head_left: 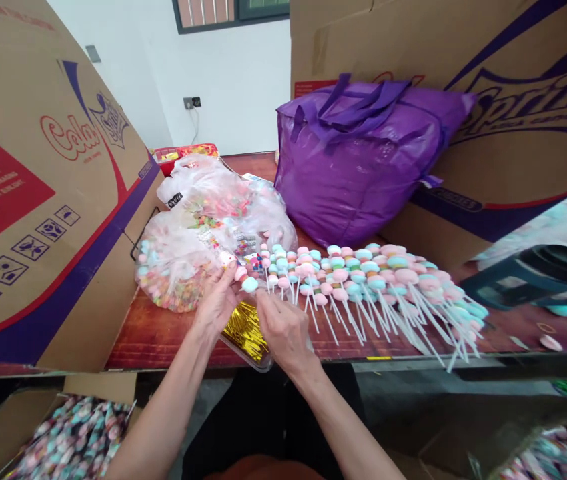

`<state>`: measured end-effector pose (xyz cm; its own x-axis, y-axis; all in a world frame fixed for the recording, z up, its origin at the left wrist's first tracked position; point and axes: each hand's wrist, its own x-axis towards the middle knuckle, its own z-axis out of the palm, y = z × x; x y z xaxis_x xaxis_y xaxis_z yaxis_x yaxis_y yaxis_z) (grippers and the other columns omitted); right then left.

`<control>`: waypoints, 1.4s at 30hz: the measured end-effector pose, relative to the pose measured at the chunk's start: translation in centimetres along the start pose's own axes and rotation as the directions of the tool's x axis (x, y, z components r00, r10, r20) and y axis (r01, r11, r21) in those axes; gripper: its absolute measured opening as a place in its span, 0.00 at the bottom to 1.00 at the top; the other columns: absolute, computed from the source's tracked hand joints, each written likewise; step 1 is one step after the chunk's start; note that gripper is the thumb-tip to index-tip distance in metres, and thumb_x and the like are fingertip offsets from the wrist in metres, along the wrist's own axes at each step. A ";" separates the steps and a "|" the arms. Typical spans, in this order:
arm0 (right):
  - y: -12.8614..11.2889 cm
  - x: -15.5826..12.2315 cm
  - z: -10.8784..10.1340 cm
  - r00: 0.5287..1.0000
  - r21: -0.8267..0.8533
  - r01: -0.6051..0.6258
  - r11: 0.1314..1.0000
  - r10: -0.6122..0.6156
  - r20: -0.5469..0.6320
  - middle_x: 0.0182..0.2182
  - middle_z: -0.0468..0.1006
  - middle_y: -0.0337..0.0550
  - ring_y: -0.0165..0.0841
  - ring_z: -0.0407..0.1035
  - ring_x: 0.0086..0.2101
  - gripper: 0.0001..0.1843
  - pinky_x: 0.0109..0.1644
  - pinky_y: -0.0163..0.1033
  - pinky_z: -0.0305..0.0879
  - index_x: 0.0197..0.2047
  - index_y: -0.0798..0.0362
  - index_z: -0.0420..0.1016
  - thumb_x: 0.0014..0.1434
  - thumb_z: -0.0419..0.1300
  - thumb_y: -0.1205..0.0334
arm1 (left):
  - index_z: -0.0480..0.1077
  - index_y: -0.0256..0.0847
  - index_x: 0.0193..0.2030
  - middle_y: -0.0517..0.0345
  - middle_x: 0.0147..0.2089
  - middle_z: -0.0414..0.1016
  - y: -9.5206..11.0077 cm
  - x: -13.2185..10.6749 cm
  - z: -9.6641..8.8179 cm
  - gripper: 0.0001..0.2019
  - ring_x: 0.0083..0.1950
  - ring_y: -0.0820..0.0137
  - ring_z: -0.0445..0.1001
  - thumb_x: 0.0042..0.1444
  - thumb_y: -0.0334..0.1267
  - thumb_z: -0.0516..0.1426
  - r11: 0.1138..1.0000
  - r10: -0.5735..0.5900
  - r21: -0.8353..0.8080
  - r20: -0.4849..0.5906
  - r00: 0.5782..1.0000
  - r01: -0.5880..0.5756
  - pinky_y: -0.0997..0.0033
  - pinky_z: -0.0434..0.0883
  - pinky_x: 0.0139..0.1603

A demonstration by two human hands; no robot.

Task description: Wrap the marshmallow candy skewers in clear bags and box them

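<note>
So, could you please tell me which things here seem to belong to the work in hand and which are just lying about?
Likely part of the work:
pink-and-blue sweet at the left hand
skewered sweets
gold strips in the clear tray
bagged sweets

Probably just lying about:
purple bag
dark blue cup

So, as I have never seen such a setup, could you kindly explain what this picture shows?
There is no machine: these are a person's own bare hands, seen by a camera worn on the head, looking forward and down. The left hand holds a pink-and-blue sweet; the right hand is closed beside it, but what its fingertips pinch is hidden. On the reddish table are a clear tray of gold strips, many pastel sweets on white sticks, plastic bags of coloured sweets and a purple bag.
</note>
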<state>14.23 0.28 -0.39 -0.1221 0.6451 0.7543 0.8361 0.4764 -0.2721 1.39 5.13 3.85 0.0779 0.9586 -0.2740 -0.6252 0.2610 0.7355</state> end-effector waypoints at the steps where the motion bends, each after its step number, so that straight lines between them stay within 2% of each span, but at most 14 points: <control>1: 0.0 -0.1 -0.1 0.998 0.074 -0.059 0.995 0.057 0.025 0.25 0.78 0.42 0.29 0.70 0.25 0.14 0.32 0.33 0.59 0.42 0.57 0.78 0.69 0.50 0.71 | 0.74 0.36 0.37 0.51 0.37 0.82 -0.2 -0.1 0.0 0.08 0.37 0.65 0.81 0.55 0.38 0.65 1.000 -0.010 0.004 0.015 1.000 0.010 0.70 0.77 0.38; 6: 0.0 -0.5 -0.9 0.895 0.527 -0.446 0.723 0.354 0.273 0.27 0.77 0.38 0.29 0.69 0.26 0.12 0.32 0.32 0.63 0.42 0.53 0.78 0.69 0.52 0.62 | 0.75 0.35 0.40 0.47 0.41 0.82 0.1 0.0 -1.2 0.11 0.41 0.63 0.82 0.57 0.42 0.64 0.989 -0.145 0.018 0.096 0.985 0.144 0.67 0.78 0.41; 9: 0.4 -1.0 -1.2 0.869 0.576 -0.493 0.652 0.393 0.300 0.29 0.78 0.39 0.30 0.70 0.28 0.12 0.33 0.33 0.64 0.42 0.53 0.79 0.67 0.54 0.60 | 0.75 0.36 0.40 0.47 0.39 0.81 0.8 0.8 -1.6 0.14 0.41 0.63 0.81 0.58 0.47 0.63 0.985 -0.168 -0.028 0.075 0.983 0.170 0.66 0.78 0.41; 14: 0.5 -1.6 -1.2 0.863 0.586 -0.505 0.633 0.362 0.352 0.35 0.81 0.41 0.33 0.73 0.34 0.12 0.39 0.34 0.66 0.42 0.52 0.79 0.66 0.55 0.59 | 0.73 0.35 0.37 0.51 0.36 0.80 1.3 2.1 -0.7 0.15 0.36 0.67 0.80 0.56 0.48 0.64 0.992 -0.052 -0.111 -0.003 0.999 0.052 0.68 0.77 0.41; 17: 0.4 -1.5 -1.8 0.820 0.577 -0.569 0.586 0.356 0.447 0.28 0.77 0.39 0.31 0.69 0.29 0.11 0.33 0.34 0.63 0.39 0.51 0.79 0.65 0.56 0.57 | 0.72 0.35 0.33 0.58 0.27 0.75 0.7 2.4 -0.2 0.14 0.28 0.73 0.76 0.55 0.45 0.65 0.994 -0.021 -0.108 -0.045 0.999 0.016 0.73 0.75 0.35; 19: 0.4 -1.2 -2.2 0.735 0.587 -0.678 0.443 0.408 0.541 0.20 0.69 0.35 0.28 0.61 0.22 0.12 0.26 0.32 0.56 0.35 0.52 0.76 0.64 0.57 0.54 | 0.70 0.35 0.31 0.61 0.24 0.72 0.2 2.4 -0.1 0.14 0.25 0.75 0.73 0.55 0.44 0.66 0.994 0.004 -0.107 -0.064 0.998 -0.010 0.76 0.73 0.32; 22: 0.5 -0.9 -2.5 0.539 0.588 -0.809 -0.007 0.392 0.746 0.14 0.59 0.29 0.22 0.47 0.16 0.15 0.20 0.30 0.44 0.30 0.53 0.72 0.59 0.62 0.50 | 0.69 0.36 0.32 0.61 0.25 0.73 -0.6 2.2 -0.1 0.16 0.26 0.75 0.73 0.54 0.46 0.66 0.990 -0.005 -0.141 -0.078 0.997 -0.006 0.76 0.72 0.30; 24: 0.5 -0.8 -2.3 0.450 0.532 -0.807 -0.258 0.316 0.835 0.13 0.57 0.26 0.20 0.41 0.14 0.16 0.18 0.30 0.37 0.31 0.54 0.72 0.55 0.66 0.49 | 0.68 0.37 0.32 0.62 0.26 0.73 -1.1 1.9 0.0 0.16 0.26 0.75 0.74 0.55 0.47 0.65 0.986 -0.038 -0.162 -0.061 0.997 0.027 0.77 0.70 0.28; 26: 0.3 -1.0 -1.9 0.417 0.509 -0.791 -0.338 0.311 0.854 0.13 0.57 0.25 0.19 0.39 0.14 0.17 0.17 0.30 0.35 0.31 0.55 0.72 0.53 0.67 0.49 | 0.68 0.37 0.33 0.62 0.26 0.72 -1.5 1.5 0.1 0.16 0.27 0.75 0.74 0.56 0.48 0.64 0.983 -0.066 -0.172 -0.035 0.997 0.059 0.78 0.69 0.27; 29: -0.2 -1.5 -1.5 0.477 0.569 -0.810 -0.140 0.408 0.779 0.13 0.57 0.26 0.21 0.43 0.14 0.15 0.18 0.30 0.40 0.32 0.54 0.72 0.58 0.62 0.50 | 0.68 0.37 0.33 0.62 0.25 0.72 -1.8 1.2 0.2 0.16 0.27 0.75 0.75 0.57 0.48 0.63 0.980 -0.095 -0.182 -0.037 0.995 0.087 0.79 0.69 0.27; 32: -0.6 -2.2 -1.6 0.699 0.584 -0.715 0.385 0.398 0.593 0.18 0.67 0.33 0.25 0.57 0.20 0.13 0.24 0.31 0.54 0.31 0.54 0.74 0.64 0.56 0.56 | 0.68 0.37 0.33 0.62 0.25 0.72 -1.8 1.1 0.0 0.16 0.28 0.75 0.76 0.58 0.49 0.62 0.977 -0.131 -0.176 -0.065 0.989 0.118 0.78 0.70 0.28; 35: -0.4 -2.8 -1.5 0.885 0.426 -0.428 0.797 0.274 0.377 0.26 0.75 0.39 0.27 0.65 0.25 0.14 0.30 0.32 0.58 0.34 0.54 0.76 0.67 0.52 0.63 | 0.68 0.37 0.32 0.63 0.25 0.72 -1.9 1.1 -0.3 0.16 0.28 0.74 0.77 0.57 0.48 0.64 0.984 -0.126 -0.138 -0.073 0.989 0.115 0.77 0.70 0.28; 38: -0.1 -3.2 -1.1 0.973 0.185 -0.145 0.972 0.107 0.203 0.22 0.74 0.39 0.27 0.66 0.24 0.15 0.30 0.33 0.57 0.36 0.55 0.78 0.68 0.50 0.69 | 0.68 0.37 0.31 0.63 0.24 0.72 -2.5 1.0 -0.5 0.14 0.29 0.73 0.77 0.54 0.43 0.66 0.995 -0.072 -0.069 -0.059 0.996 0.068 0.77 0.70 0.29; 42: 0.1 -3.6 -0.6 0.987 0.030 0.108 0.994 -0.111 0.119 0.21 0.74 0.40 0.28 0.66 0.23 0.13 0.30 0.35 0.56 0.45 0.58 0.79 0.66 0.53 0.74 | 0.68 0.37 0.29 0.63 0.25 0.72 -2.6 1.1 -0.8 0.12 0.28 0.73 0.77 0.56 0.38 0.66 0.988 -0.135 -0.092 -0.089 0.987 0.127 0.75 0.72 0.31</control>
<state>15.08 -2.34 -2.75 -0.2765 0.6548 0.7034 0.8014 0.5610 -0.2072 2.52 5.38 1.17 0.0920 0.9006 -0.4248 -0.6793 0.3687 0.6346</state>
